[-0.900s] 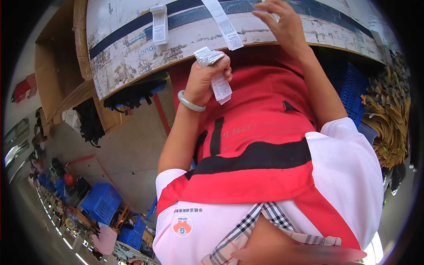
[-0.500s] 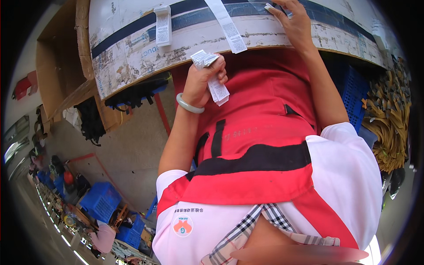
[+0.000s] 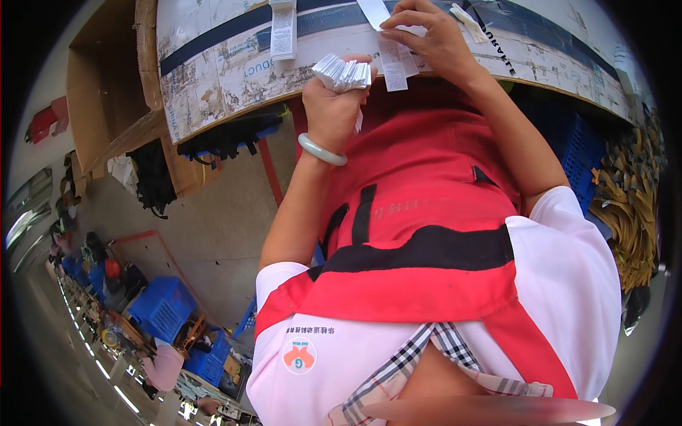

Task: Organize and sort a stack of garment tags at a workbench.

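Note:
My left hand [image 3: 334, 103], with a pale bangle at its wrist, is closed round a thick bundle of white printed labels [image 3: 344, 74]. The bundle's edges fan out above the fist, near the table's front edge. Over the table, the thumb and fingertips of my right hand [image 3: 433, 39] pinch at a white label strip [image 3: 373, 11]. Below those fingers, printed label strips [image 3: 395, 67] lie overlapping and hang past the table edge. A separate stack of labels [image 3: 283, 32] lies to the left, on the table.
The worn white table [image 3: 213, 96] has dark tape along it. A small white item [image 3: 469, 23] lies right of my right hand. An open cardboard box [image 3: 106, 85] stands at left, a blue crate [image 3: 579, 153] and brown strips [image 3: 629, 213] at right. Blue baskets [image 3: 163, 309] stand lower left.
My right hand has moved left from the small white item to the label strips. My left hand has risen and turned, showing the bundle's edges. The view has shifted slightly.

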{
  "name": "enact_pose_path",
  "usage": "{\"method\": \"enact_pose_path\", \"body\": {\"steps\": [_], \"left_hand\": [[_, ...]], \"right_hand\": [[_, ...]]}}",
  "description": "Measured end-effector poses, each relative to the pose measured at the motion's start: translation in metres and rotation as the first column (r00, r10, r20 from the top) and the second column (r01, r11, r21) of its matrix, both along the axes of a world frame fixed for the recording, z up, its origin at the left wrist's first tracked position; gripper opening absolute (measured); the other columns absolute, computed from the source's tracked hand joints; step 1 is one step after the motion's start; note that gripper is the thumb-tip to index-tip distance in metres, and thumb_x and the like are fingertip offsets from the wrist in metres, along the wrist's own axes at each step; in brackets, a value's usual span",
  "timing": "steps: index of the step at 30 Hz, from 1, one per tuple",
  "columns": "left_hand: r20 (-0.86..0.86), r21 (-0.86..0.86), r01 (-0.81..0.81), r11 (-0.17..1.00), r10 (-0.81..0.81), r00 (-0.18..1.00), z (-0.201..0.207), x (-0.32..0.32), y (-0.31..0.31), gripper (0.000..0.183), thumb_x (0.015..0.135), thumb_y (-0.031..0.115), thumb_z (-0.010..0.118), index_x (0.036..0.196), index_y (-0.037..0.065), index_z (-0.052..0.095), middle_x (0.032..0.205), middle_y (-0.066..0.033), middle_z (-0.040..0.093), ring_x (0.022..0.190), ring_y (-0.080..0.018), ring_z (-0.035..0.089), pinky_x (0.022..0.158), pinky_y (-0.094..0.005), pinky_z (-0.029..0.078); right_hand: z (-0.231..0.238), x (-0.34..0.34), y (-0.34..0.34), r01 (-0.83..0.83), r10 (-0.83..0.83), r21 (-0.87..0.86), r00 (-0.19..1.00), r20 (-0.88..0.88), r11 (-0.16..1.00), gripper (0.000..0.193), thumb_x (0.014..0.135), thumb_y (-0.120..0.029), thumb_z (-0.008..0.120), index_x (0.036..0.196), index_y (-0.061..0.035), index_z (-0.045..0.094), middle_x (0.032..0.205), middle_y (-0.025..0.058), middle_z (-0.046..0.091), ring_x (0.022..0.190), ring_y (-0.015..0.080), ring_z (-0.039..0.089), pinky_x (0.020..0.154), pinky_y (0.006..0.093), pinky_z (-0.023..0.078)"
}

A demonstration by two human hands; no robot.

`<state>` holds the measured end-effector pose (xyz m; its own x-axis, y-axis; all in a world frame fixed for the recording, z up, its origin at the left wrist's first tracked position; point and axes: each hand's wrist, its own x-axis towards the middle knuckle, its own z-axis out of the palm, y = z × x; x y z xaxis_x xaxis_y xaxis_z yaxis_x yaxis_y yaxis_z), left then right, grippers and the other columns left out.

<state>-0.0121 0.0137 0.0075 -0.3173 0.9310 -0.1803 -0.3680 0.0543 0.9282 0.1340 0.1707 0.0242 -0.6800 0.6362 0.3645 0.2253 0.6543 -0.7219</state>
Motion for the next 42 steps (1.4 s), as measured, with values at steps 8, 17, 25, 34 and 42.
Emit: {"method": "enact_pose_path", "body": {"steps": [8,17,25,34,42], "left_hand": [[-0.455,0.191,-0.029,0.981,0.114,0.883,0.017,-0.007,0.009,0.02,0.08,-0.003,0.071,0.1,0.0,0.071,0.085,-0.0028,0.071,0.078,-0.0122,0.066,0.071,-0.0259,0.053],[-0.269,0.164,-0.01,0.986,0.054,0.962,0.016,-0.007,0.0,0.022,0.082,-0.008,0.065,0.103,-0.001,0.071,0.08,-0.0042,0.068,0.067,-0.0088,0.063,0.058,-0.0218,0.05],[-0.29,0.22,-0.031,0.975,0.096,0.952,0.004,-0.006,-0.002,0.017,0.084,-0.006,0.067,0.1,-0.001,0.07,0.078,-0.0033,0.067,0.066,-0.0087,0.062,0.059,-0.0221,0.05],[0.31,0.009,0.068,0.998,-0.068,0.948,0.001,-0.009,-0.002,0.016,0.087,0.01,0.073,0.098,0.0,0.067,0.078,-0.0034,0.065,0.059,-0.0103,0.056,0.052,-0.0235,0.045],[0.464,0.077,0.249,0.965,-0.256,0.848,-0.003,-0.006,-0.002,0.037,0.09,0.035,0.07,0.105,0.001,0.064,0.09,-0.007,0.068,0.074,-0.0103,0.062,0.061,-0.0256,0.051]], "right_hand": [[0.033,0.01,-0.021,-0.215,0.235,-0.273,0.971,0.043,0.938,0.019,0.092,-0.017,0.069,0.107,-0.0055,0.07,0.099,0.0036,0.066,0.092,0.0122,0.063,0.086,0.0234,0.049],[0.029,0.013,-0.03,-0.156,0.206,-0.478,0.977,0.054,0.864,0.019,0.092,-0.016,0.069,0.104,-0.0008,0.07,0.093,0.0029,0.068,0.085,0.0087,0.062,0.08,0.0239,0.052],[0.032,0.01,-0.034,-0.194,0.24,-0.465,0.97,0.043,0.864,0.019,0.093,-0.016,0.068,0.102,-0.0004,0.07,0.093,0.0025,0.068,0.087,0.008,0.061,0.082,0.0237,0.051],[0.05,0.017,-0.023,-0.293,0.515,-0.882,0.855,-0.068,0.369,0.014,0.088,-0.015,0.071,0.09,-0.0013,0.069,0.081,-0.0003,0.063,0.073,0.0057,0.054,0.069,0.0186,0.044],[0.022,0.001,-0.039,-0.257,0.246,-0.648,0.963,-0.11,0.717,0.013,0.093,-0.014,0.067,0.095,-0.001,0.07,0.086,0.0009,0.064,0.077,0.0069,0.057,0.073,0.0219,0.048]]}}
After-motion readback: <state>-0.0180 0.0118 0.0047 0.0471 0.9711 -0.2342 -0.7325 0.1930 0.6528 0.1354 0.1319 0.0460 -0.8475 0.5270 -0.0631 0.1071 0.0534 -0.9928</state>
